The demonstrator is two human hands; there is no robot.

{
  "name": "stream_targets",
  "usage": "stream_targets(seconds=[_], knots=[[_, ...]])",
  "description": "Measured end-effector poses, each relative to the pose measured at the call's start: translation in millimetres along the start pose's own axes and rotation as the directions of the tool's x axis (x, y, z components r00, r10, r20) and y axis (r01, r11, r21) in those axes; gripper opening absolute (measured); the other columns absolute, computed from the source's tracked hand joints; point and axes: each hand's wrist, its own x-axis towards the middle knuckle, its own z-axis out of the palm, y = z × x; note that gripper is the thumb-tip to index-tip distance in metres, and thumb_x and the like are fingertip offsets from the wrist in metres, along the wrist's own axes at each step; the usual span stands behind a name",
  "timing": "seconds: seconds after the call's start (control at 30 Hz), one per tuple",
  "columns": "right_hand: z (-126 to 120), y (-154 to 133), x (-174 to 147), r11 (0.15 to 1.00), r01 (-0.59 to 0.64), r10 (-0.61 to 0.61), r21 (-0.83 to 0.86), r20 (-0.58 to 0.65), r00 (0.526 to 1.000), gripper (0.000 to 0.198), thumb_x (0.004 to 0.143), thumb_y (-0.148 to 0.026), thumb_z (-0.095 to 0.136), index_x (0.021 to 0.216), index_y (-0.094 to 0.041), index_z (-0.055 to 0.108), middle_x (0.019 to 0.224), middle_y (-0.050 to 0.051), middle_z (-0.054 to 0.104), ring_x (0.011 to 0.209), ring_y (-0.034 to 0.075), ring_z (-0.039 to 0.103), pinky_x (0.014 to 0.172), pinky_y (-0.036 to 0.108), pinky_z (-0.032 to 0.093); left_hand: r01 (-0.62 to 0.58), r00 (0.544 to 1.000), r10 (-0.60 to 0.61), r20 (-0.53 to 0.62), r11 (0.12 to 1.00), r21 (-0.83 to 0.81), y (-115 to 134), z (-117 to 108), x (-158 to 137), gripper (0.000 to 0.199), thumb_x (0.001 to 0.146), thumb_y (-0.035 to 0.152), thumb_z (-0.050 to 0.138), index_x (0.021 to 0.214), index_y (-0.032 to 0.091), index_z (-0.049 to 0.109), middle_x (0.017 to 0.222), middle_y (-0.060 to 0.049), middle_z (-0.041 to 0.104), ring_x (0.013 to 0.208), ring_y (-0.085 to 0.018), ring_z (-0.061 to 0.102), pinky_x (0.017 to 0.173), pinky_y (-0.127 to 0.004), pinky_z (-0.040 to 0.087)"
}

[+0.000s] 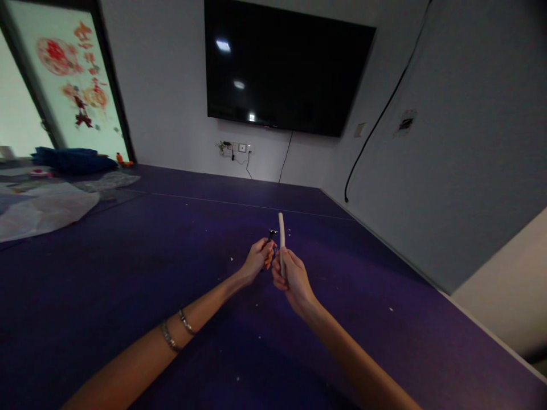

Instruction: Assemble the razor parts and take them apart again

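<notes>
Behind and above the fingers, a plain grey-white wall (pixel 162 97) carries a wide, glossy black television (pixel 282 74); below it, a smooth, matte purple surface (pixel 128 245) spreads out beneath both hands, dotted with small pale flecks (pixel 238 378).

One long, narrow, cream-coloured rod (pixel 282 232), slightly bowed, is clamped in the right hand (pixel 297 279): its fingers curl round the lower half, the thumb lies against it, and the upper half stands free above them. It looks light and fairly stiff, with a plain, dull skin; it might slip a little if damp, and would probably snap if bent hard. Its lower half seems the best place to hold it, leaving the upper length exposed.

Just left of the rod, the fingers of the left hand (pixel 257 258) are closed around a small dark tool with a thin, crosswise, metallic-looking head (pixel 272 234); whether that head touches the rod, I cannot tell. Two silvery bracelets (pixel 168 337) circle the left forearm.

Well left of the fingers lie crinkled, translucent plastic sheeting (pixel 51 210) and a soft, rumpled dark-blue cloth bundle (pixel 74 161).
</notes>
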Motion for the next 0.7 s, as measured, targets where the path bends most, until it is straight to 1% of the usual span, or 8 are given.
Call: stream_targets(seconds=[0.1,0.17,0.23,0.3,0.37,0.47,0.57,0.7], knots=[[4.3,-1.5,-5.9,0.999,-0.019,0.017,0.045,0.029,0.999,0.032,0.073,-0.049,0.057,0.073,-0.02,0.043,0.049,-0.009,0.042,0.031,0.001,0.023,0.03,0.014,0.013,0.0,1.0,0.0,-0.005,1.0,-0.003,2.2,1.4,-1.3,0.027,0.076,0.043,0.054,0.078,0.016,0.047,0.049,0.009,0.038,0.035,-0.003,0.031,0.036,-0.016,0.023],[1.9,-2.0,-6.3,0.998,-0.023,0.022,0.051,0.026,0.999,0.03,0.074,-0.048,0.057,0.076,-0.02,0.045,0.048,-0.009,0.041,0.031,0.001,0.023,0.03,0.014,0.013,-0.001,1.0,0.001,0.0,1.0,-0.01,3.1,1.5,-1.0,0.026,0.077,0.042,0.053,0.078,0.017,0.048,0.049,0.009,0.038,0.035,-0.003,0.03,0.037,-0.016,0.024],[-3.3,-3.2,-4.7,1.0,-0.016,0.016,0.025,0.015,1.0,0.029,0.074,-0.047,0.056,0.078,-0.02,0.046,0.049,-0.009,0.041,0.031,0.002,0.023,0.03,0.015,0.013,-0.025,1.0,0.025,0.015,1.0,-0.006,4.1,0.6,0.5,0.025,0.078,0.041,0.052,0.08,0.016,0.05,0.05,0.008,0.04,0.038,-0.004,0.034,0.039,-0.016,0.026],[-10.3,-6.3,-1.7,0.999,0.018,-0.019,-0.051,-0.007,1.0,0.028,0.074,-0.046,0.056,0.079,-0.02,0.049,0.051,-0.008,0.042,0.032,0.002,0.025,0.03,0.016,0.014,-0.078,0.996,0.077,0.042,0.997,0.018,6.0,-0.7,2.5,0.024,0.078,0.039,0.053,0.082,0.015,0.053,0.054,0.005,0.046,0.045,-0.006,0.041,0.044,-0.017,0.03],[-18.5,-12.2,2.5,0.981,0.078,-0.085,-0.177,-0.031,0.996,0.027,0.074,-0.045,0.055,0.077,-0.018,0.052,0.052,-0.007,0.042,0.034,0.004,0.03,0.031,0.017,0.017,-0.142,0.988,0.138,0.066,0.988,0.054,9.1,-1.9,4.3,0.023,0.078,0.036,0.055,0.083,0.014,0.057,0.061,0.001,0.052,0.055,-0.008,0.047,0.051,-0.018,0.036],[-31.8,-25.5,9.3,0.915,0.19,-0.211,-0.355,-0.022,0.977,0.029,0.074,-0.045,0.056,0.074,-0.016,0.057,0.055,-0.004,0.046,0.041,0.005,0.037,0.035,0.019,0.023,-0.205,0.975,0.195,0.106,0.973,0.103,14.2,-3.5,5.2,0.02,0.079,0.032,0.055,0.086,0.013,0.06,0.076,-0.004,0.06,0.073,-0.013,0.054,0.069,-0.023,0.042],[-45.7,-40.9,14.8,0.846,0.253,-0.267,-0.47,0.037,0.963,0.031,0.074,-0.044,0.057,0.083,-0.015,0.063,0.063,-0.001,0.051,0.044,0.006,0.039,0.037,0.019,0.026,-0.272,0.955,0.242,0.173,0.945,0.181,17.4,-6.0,4.7,0.019,0.083,0.029,0.051,0.093,0.016,0.06,0.094,-0.006,0.063,0.09,-0.016,0.055,0.085,-0.028,0.04],[-65.3,-61.9,19.7,0.751,0.276,-0.244,-0.6,0.137,0.96,0.04,0.075,-0.041,0.058,0.106,-0.017,0.062,0.06,-0.003,0.052,0.043,0.006,0.037,0.039,0.02,0.026,-0.351,0.928,0.286,0.239,0.888,0.297,19.9,-11.8,4.4,0.024,0.086,0.026,0.046,0.106,0.021,0.058,0.113,-0.006,0.06,0.107,-0.018,0.051,0.097,-0.032,0.032]])
